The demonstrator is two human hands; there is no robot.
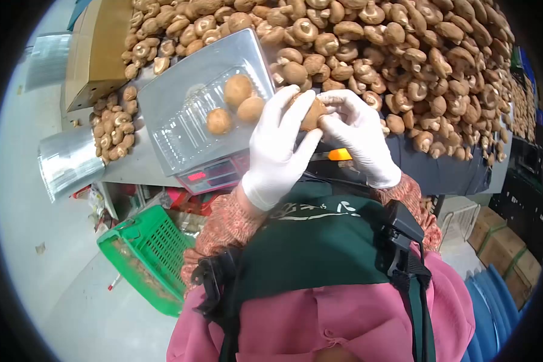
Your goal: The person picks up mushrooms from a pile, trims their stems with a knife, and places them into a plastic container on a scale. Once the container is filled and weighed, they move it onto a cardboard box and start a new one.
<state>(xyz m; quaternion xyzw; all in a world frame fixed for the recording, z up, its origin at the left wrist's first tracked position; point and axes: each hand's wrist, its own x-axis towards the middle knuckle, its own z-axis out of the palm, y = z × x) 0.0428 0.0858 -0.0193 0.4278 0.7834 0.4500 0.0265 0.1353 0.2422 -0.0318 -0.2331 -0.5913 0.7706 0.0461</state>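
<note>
Both my hands wear white gloves and meet over the table edge around one brown mushroom. The fingers of my left hand wrap its left side, while my right hand pinches it from the right. Just left of my left hand, a clear plastic tray rests on a scale with a red-lit display. Three mushrooms lie in the tray's right part. An orange-handled tool shows below the held mushroom, partly hidden by my hands.
A big heap of mushrooms covers the back and right. At left are a smaller pile, a cardboard box and stacked clear trays. A green crate stands low at left, cartons at lower right.
</note>
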